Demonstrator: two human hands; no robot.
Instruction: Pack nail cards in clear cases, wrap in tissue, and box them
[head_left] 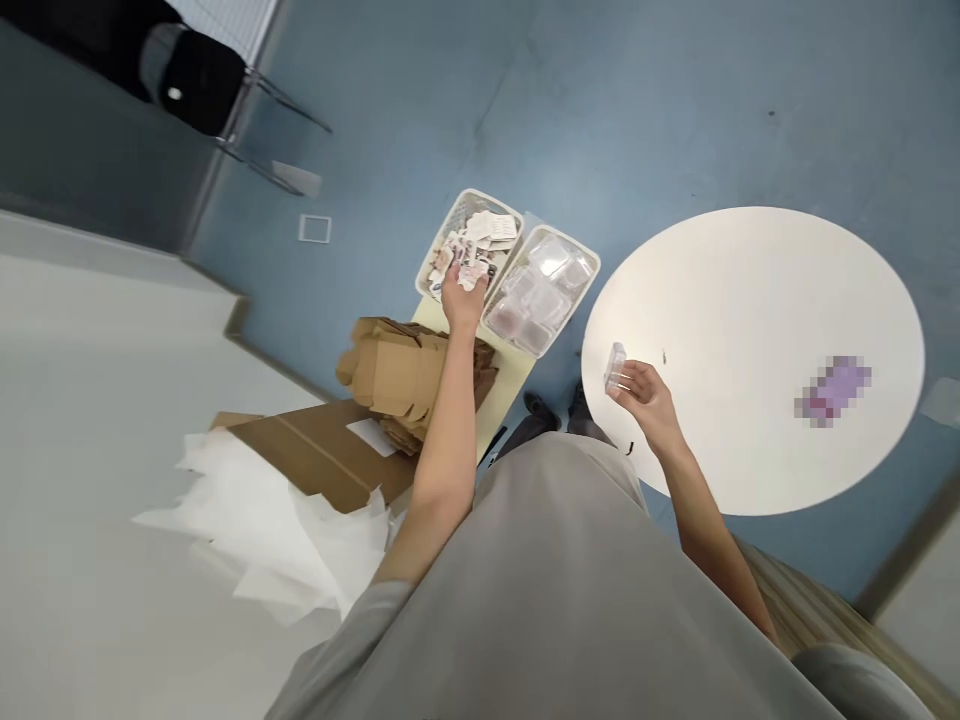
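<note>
My left hand is at the near edge of a white basket, fingers closed on a small printed card. Several more printed paper pieces lie loose in that basket. Beside it stands a second white basket holding several clear plastic boxes. Over the left part of a round white table, my right hand grips a small clear plastic box between thumb and fingers. The box's contents are too small to make out.
Flattened brown cardboard boxes are piled on a pale yellow surface near my left arm. White sheets spill over a large carton. A blurred purple object lies on the round table. A dark chair stands at upper left.
</note>
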